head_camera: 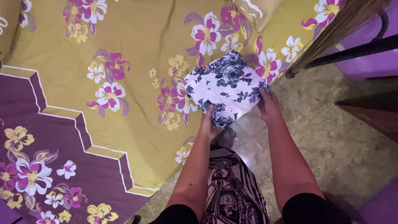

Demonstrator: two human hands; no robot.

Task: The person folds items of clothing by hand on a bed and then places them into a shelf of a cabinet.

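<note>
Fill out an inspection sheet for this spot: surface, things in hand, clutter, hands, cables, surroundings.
Surface: bed sheet, mustard yellow with pink and white flowers and a purple stepped border, spread flat.
Things in hand: folded cloth, white with dark blue-grey flowers, held at the bed's edge, partly over the sheet.
Clutter: pillow in matching fabric at the top edge; nothing else seen on the sheet.
Hands: left hand has its grip on the cloth's near corner; right hand has its grip on the right corner.
Cables: nothing seen.
Surroundings: tiled floor; broom leaning at upper right; dark wooden furniture at the right edge.
</note>
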